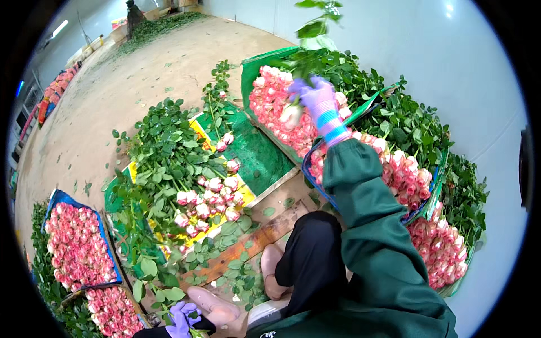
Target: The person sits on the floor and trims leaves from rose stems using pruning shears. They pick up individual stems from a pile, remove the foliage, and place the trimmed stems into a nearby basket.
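Note:
My right hand [315, 99], in a purple glove with colored bands at the wrist, is closed around a leafy stem of a pale rose [291, 116], blurred, over a green-wrapped bundle of pink roses [270, 101]. Low in the view, my left hand [184, 319], also purple-gloved, holds a leafy rose stem [160, 291]; its flower is not visible. Between the hands, a pile of loose pink-and-white roses [211, 198] with long leafy stems lies on a green and yellow sheet [266, 156]. A few single stems lie at its upper end.
More rose bundles in blue and green wraps stand along the pale wall [477, 105] and at lower left [80, 245]. A wooden plank [236, 257] strewn with leaves lies by my feet. Farther off are a leaf heap [169, 25] and more bundles [61, 82].

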Demonstrator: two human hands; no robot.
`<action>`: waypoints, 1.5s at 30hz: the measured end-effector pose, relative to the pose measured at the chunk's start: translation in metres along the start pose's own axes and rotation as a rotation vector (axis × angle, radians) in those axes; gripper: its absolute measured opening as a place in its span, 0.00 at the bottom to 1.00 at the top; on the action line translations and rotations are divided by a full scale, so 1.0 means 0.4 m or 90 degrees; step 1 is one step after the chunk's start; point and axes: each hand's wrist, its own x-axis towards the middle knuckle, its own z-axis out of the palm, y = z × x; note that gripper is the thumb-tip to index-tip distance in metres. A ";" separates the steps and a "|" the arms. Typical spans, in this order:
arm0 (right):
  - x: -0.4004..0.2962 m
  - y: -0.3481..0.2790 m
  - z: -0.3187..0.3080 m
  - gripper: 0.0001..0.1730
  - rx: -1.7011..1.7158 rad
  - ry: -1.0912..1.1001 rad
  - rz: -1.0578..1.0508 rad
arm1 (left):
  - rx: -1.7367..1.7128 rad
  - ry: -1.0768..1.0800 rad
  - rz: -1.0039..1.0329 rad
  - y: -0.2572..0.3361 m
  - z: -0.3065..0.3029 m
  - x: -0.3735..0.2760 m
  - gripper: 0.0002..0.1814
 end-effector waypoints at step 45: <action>-0.715 0.667 1.015 0.14 -0.710 -0.391 -0.065 | -0.058 0.146 -0.009 0.236 -0.155 0.184 0.19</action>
